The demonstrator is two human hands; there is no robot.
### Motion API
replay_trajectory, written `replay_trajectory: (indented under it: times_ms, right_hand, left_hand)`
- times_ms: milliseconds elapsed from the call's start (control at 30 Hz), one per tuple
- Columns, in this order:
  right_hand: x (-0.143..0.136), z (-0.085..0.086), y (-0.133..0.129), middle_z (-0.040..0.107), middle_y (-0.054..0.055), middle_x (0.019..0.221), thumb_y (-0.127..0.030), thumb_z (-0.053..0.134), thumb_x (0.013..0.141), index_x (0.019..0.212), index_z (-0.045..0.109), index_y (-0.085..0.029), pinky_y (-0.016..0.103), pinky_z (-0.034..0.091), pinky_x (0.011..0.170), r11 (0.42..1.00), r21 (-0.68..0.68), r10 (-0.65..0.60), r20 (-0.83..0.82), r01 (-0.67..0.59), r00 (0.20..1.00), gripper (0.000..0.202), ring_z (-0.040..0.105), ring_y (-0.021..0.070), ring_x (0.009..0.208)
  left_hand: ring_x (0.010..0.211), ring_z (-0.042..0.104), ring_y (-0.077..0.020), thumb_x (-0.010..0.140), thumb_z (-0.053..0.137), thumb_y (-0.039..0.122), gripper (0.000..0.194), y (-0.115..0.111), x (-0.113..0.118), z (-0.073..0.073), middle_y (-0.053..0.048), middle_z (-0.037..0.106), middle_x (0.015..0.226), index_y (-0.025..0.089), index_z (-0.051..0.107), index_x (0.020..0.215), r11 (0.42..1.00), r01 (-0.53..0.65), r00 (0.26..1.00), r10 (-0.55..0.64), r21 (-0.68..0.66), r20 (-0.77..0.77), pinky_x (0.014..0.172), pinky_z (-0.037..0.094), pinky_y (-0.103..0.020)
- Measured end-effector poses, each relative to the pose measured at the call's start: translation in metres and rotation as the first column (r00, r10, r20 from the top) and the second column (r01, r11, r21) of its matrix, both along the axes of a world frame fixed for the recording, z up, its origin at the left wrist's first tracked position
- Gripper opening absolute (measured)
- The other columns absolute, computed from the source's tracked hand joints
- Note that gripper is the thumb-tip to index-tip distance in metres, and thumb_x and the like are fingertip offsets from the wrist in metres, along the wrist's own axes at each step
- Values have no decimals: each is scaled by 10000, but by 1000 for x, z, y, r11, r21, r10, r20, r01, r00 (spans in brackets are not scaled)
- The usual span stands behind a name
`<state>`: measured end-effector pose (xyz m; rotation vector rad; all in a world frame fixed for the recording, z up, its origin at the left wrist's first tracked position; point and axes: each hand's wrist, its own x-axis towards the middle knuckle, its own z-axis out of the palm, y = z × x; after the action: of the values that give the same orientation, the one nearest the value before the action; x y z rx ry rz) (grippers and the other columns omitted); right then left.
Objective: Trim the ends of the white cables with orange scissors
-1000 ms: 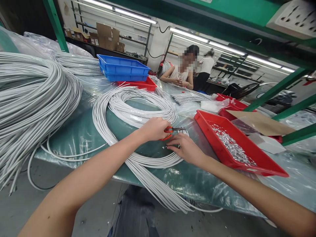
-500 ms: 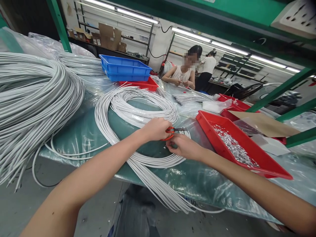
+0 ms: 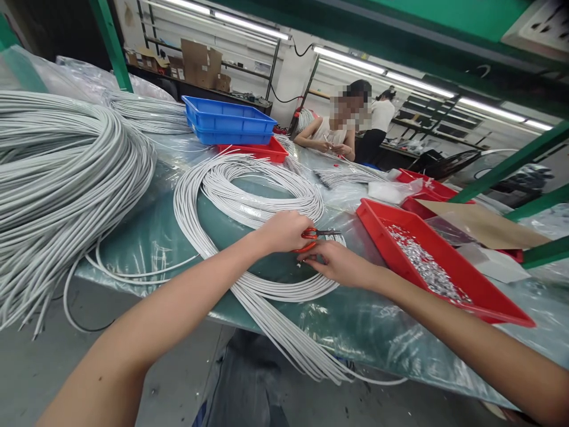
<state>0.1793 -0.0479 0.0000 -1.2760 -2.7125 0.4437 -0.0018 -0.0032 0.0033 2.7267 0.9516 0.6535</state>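
My left hand grips the red-handled scissors, their blades pointing right over the coil of grey-white cable. My right hand rests just below the scissors, fingers curled on the cable strands at the coil's right side; what it pinches is hidden. The coil lies on the plastic-covered green table, with loose ends hanging over the front edge.
A red tray of small metal parts sits right of my hands. A large cable bundle fills the left. Blue bins on a red tray stand behind. A person sits working across the table; cardboard lies at right.
Both hands stay at the coil's right side with the scissors. The right hand's fingers shifted slightly under the blades. The view drifted a little.
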Motion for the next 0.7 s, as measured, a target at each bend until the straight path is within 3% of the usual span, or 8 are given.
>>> replay_trajectory:
  times_ms: [167,400,533,700]
  right_hand:
    - [-1,-4,-1,759,80,930,-203,631,868,1001,741,-177,323,515,739,999,54,3,60,-6,998,174,692,223,813]
    - [-7,-9,-2,749,87,957,-170,567,900,943,725,-177,339,491,761,985,161,29,205,-64,978,164,687,262,882]
    - [-10,-5,-2,733,85,891,-154,551,889,899,706,-176,302,459,704,984,153,50,256,-91,966,157,672,238,812]
    - [-10,-5,0,698,64,814,-119,549,850,823,664,-169,272,422,652,993,90,57,197,-75,979,129,630,201,734]
  left_hand:
    - [605,560,-189,773,513,204,155,0,0,0,-66,638,646,177,637,683,1000,-2,1000,2,0,-13,543,288,-278]
    - [592,544,-189,760,514,202,148,1,1,-3,-67,631,649,179,646,698,1000,-13,1000,13,17,-17,545,280,-284]
    - [581,529,-187,757,511,208,142,2,1,-4,-66,626,648,181,640,703,1000,-11,1000,11,21,-6,543,266,-284]
    - [555,497,-178,755,501,198,138,2,0,-3,-56,595,611,183,611,674,1000,-9,1000,9,24,8,545,247,-288]
